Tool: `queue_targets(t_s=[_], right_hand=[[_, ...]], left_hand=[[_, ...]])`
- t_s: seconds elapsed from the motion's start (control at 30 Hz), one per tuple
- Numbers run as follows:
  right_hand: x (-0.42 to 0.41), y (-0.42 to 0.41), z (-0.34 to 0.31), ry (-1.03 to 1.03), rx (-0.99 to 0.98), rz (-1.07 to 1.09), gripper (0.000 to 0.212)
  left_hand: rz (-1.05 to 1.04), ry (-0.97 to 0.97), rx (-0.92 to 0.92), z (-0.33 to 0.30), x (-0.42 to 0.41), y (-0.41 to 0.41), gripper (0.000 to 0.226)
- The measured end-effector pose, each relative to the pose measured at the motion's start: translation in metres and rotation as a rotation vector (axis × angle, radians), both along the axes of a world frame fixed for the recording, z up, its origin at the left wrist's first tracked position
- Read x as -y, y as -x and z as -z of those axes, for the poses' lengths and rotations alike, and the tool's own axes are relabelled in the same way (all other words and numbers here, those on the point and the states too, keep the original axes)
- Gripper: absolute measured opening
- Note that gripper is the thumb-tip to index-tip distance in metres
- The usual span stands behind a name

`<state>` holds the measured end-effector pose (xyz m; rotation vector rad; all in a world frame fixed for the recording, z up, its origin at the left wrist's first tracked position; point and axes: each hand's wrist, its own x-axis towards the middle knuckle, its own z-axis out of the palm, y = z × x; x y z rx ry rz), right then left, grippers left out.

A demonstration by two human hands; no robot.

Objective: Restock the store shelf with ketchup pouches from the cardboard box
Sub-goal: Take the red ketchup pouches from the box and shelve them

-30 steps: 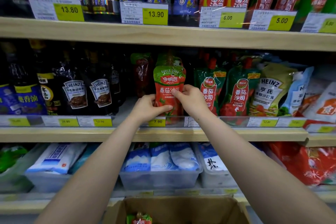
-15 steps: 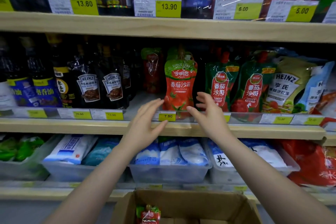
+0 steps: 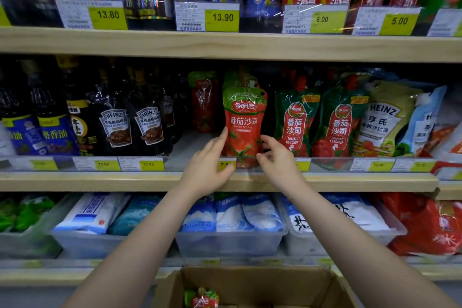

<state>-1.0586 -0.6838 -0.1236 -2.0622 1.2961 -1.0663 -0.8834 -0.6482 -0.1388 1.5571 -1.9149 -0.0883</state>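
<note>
On middle shelf, front row: ketchup pouch, upright, long axis 12-to-6, base behind price rail.
Left hand: at pouch's 7 o'clock, fingers straight, index tip touching lower left edge.
Right hand: at 5 o'clock, fingers loosely spread, seemingly just off the pouch, holding nothing.
Nearer hand: left, marginally.
Cardboard box: 6 o'clock, well below, another pouch inside.
Next move, judged: straight down to box.

A single wide-angle head camera faces the store shelf squarely at close range, tilted slightly downward, with both forearms entering from the near edge and the cardboard box nearest, bottom centre.
</note>
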Motion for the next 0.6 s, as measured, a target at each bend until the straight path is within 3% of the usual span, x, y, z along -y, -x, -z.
queue_targets(t_s=[0.1, 0.2, 0.3, 0.6], right_hand=[[-0.005, 0.002, -0.004, 0.018, -0.031, -0.008, 0.054], [-0.020, 0.013, -0.006, 0.166, -0.056, -0.047, 0.054], [-0.046, 0.030, 0.013, 0.223, -0.106, -0.165, 0.047], [-0.108, 0.015, 0.169, -0.355, -0.184, -0.371, 0.035]], left_hand=[[-0.003, 0.024, 0.009, -0.001, -0.004, 0.002, 0.081], [-0.041, 0.142, 0.106, 0.009, -0.022, -0.002, 0.083], [-0.069, 0.212, 0.125, 0.041, -0.059, -0.021, 0.073], [-0.069, -0.248, 0.025, 0.198, -0.168, -0.055, 0.070]])
